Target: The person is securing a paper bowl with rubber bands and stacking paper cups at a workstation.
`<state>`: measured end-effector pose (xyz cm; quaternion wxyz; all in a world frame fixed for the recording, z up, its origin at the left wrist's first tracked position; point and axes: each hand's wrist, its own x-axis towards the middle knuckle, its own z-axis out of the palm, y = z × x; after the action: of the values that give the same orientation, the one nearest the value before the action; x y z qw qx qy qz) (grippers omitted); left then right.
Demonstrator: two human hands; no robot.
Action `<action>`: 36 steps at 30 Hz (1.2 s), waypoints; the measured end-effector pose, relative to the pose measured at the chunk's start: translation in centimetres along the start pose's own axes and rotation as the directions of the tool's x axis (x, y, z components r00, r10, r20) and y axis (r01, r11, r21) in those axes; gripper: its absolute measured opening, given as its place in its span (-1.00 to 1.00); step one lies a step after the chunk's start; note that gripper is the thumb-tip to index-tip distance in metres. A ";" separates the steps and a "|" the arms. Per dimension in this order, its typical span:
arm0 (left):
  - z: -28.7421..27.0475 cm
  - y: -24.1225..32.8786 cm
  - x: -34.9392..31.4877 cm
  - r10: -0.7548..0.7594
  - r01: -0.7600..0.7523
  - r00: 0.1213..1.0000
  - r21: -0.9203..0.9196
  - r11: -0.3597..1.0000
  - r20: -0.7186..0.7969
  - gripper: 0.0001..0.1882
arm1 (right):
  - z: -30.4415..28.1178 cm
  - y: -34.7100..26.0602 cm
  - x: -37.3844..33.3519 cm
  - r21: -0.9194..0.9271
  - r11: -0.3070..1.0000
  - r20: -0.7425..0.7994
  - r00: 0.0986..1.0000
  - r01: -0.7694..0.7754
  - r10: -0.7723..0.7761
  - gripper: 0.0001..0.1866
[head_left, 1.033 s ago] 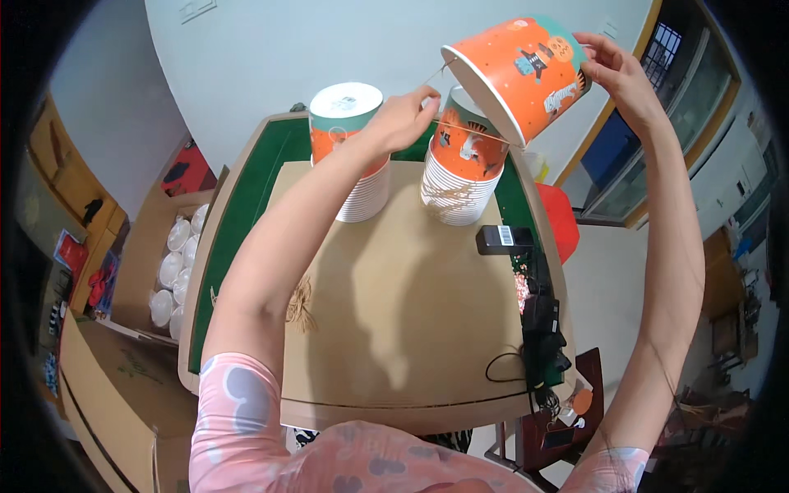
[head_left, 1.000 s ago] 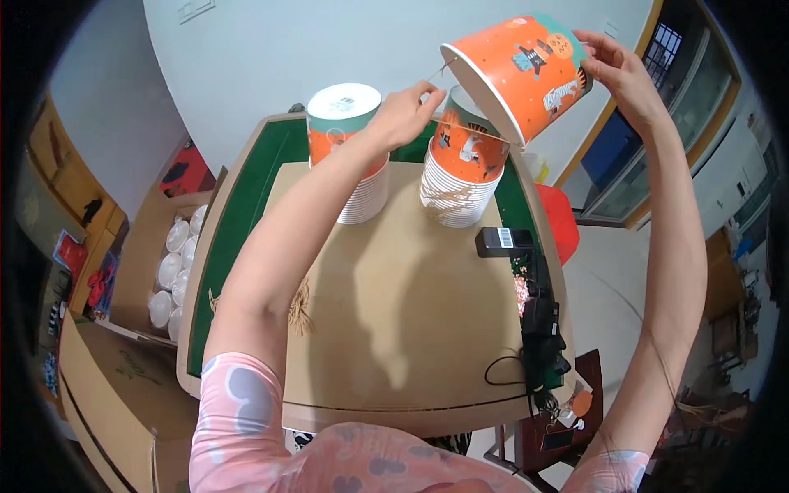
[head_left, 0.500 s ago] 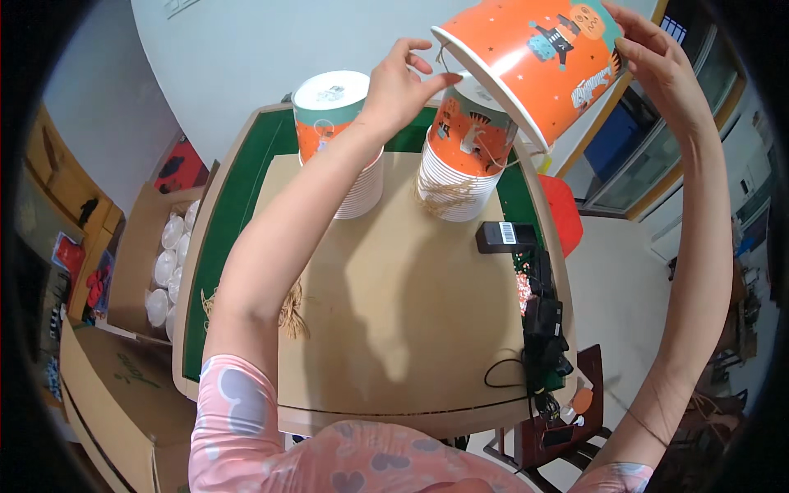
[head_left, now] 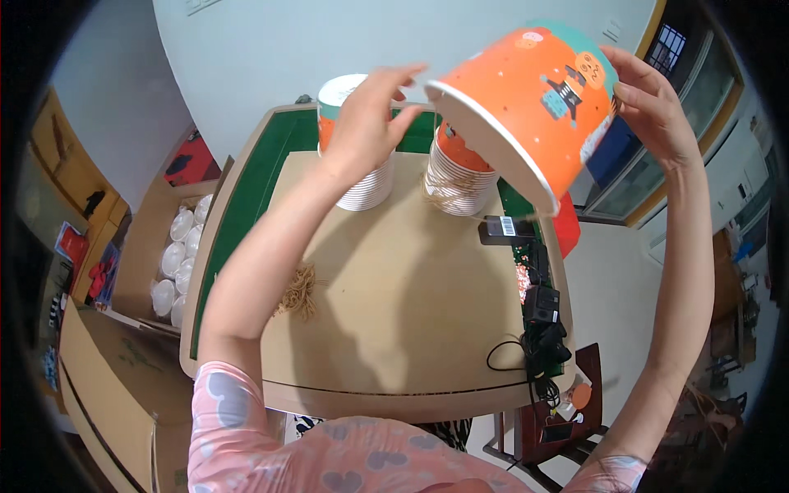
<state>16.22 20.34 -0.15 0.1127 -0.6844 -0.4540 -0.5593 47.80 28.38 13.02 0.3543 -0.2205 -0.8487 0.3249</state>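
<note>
1. Right hand (head_left: 664, 115): thumb and fingers closed on the base end of a tilted orange bucket (head_left: 526, 111).
2. Left hand (head_left: 370, 123): fingers spread, apparently empty, left of the bucket's rim.
3. Far side: left bucket stack (head_left: 367, 187), right bucket stack (head_left: 462, 193).
4. Left: cardboard box (head_left: 138, 271) holding whitish cups (head_left: 173, 258).

In the frame's upper right, my orange-and-teal round paper bucket (head_left: 524, 111) bears a cartoon print; at lower left, my short pink fabric sleeve (head_left: 223, 411) has grey patches.
</note>
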 end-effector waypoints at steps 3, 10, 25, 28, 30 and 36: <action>0.4 1.8 -1.4 -0.112 0.081 0.968 -0.141 0.987 -0.225 -0.82 | 0.4 0.2 0.4 0.003 1.000 -0.071 0.997 0.011 -0.011 -0.48; 3.3 5.3 -0.4 -0.264 0.557 0.818 -0.589 0.586 0.511 -0.70 | 2.2 -0.5 1.9 -0.013 0.999 -0.147 0.988 0.048 -0.049 -0.55; 11.4 -1.1 -0.5 -0.433 0.673 0.736 -0.493 0.551 0.520 -0.65 | 6.0 4.8 10.1 -0.311 0.943 -0.071 0.987 0.118 -0.147 -0.61; 11.7 -3.5 -0.6 -0.420 0.715 0.699 -0.585 0.384 0.578 -0.66 | 8.4 0.4 10.2 -0.120 0.992 -0.108 0.994 -0.046 0.033 -0.66; 12.8 -4.2 -0.6 -0.405 0.689 0.724 -0.589 0.422 0.558 -0.64 | 7.6 0.5 10.3 -0.224 0.974 -0.116 0.993 -0.030 0.004 -0.66; 14.5 -4.6 -0.9 -0.441 0.615 0.759 -0.304 0.728 0.480 -0.69 | 7.0 5.3 11.2 -0.552 0.825 -0.013 0.988 0.122 -0.155 -0.62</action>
<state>22.45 32.06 -7.58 -0.3026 -0.6232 -0.5055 -0.5143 36.01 36.07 10.59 0.3227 -0.2602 -0.9094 0.0346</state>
